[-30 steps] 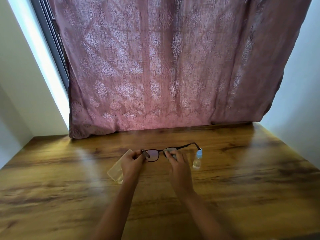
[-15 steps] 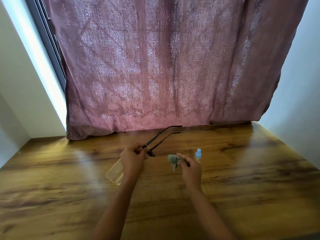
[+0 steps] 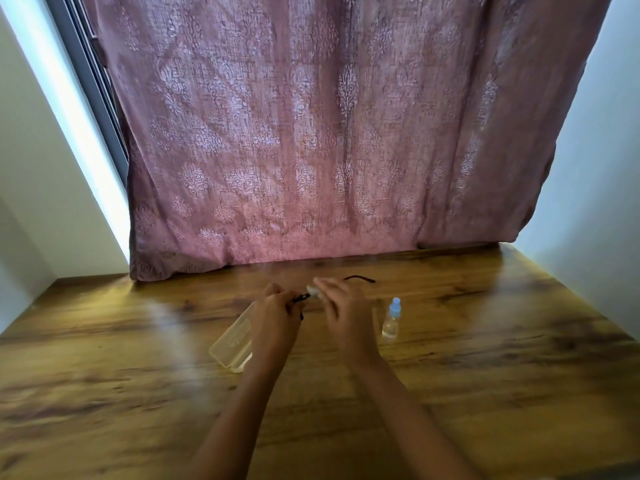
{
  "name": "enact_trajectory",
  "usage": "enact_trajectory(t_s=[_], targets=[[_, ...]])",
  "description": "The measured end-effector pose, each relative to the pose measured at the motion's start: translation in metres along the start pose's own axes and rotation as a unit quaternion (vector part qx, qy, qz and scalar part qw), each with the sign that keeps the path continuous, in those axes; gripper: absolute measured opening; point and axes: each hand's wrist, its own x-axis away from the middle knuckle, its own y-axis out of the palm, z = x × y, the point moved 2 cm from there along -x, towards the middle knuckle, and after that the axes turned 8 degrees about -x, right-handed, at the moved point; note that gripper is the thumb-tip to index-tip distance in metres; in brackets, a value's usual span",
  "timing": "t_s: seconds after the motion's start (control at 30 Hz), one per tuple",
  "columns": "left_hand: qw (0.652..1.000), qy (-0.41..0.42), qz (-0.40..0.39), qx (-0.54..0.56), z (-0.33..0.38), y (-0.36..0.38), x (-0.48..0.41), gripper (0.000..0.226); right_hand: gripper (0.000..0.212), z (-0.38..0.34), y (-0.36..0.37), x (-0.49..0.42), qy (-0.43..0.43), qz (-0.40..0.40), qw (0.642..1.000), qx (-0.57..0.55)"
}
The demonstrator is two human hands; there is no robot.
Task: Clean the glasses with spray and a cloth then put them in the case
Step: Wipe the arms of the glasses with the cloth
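Observation:
My left hand grips the dark-framed glasses above the middle of the wooden table; one temple tip sticks out past my right hand. My right hand pinches a small pale cloth against the frame, so the lenses are hidden behind the fingers. A clear plastic case lies on the table under and left of my left wrist. A small clear spray bottle with a blue cap stands upright just right of my right hand.
A pink patterned curtain hangs down to the far edge of the table. White walls close in on both sides, with a bright window frame at the left.
My hands were apart half a second ago, glasses raised in the left, cloth in the right. Now the right hand has brought the cloth back onto the glasses, which are lowered.

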Motion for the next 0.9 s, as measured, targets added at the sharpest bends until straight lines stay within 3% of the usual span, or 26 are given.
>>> enact_trajectory(t_s=[0.1, 0.23, 0.43, 0.73, 0.9], targets=[[1.000, 0.022, -0.003, 0.003, 0.000, 0.000, -0.001, 0.022, 0.028, 0.006, 0.007, 0.002, -0.002, -0.055, 0.996, 0.066], [1.000, 0.027, -0.014, 0.003, -0.005, 0.004, 0.001, 0.020, 0.022, 0.012, -0.003, -0.003, 0.002, -0.057, 0.993, 0.103], [0.999, 0.034, -0.005, 0.007, -0.005, 0.002, 0.000, 0.020, 0.018, 0.049, -0.029, -0.005, 0.141, -0.047, 0.984, 0.098], [0.998, 0.054, -0.003, 0.020, 0.000, 0.006, -0.002, 0.017, 0.019, 0.012, -0.004, -0.006, 0.044, -0.052, 0.987, 0.145], [0.999, 0.042, -0.004, 0.028, -0.007, 0.005, 0.001, 0.017, 0.020, 0.037, -0.022, -0.003, 0.130, -0.060, 0.983, 0.112]])
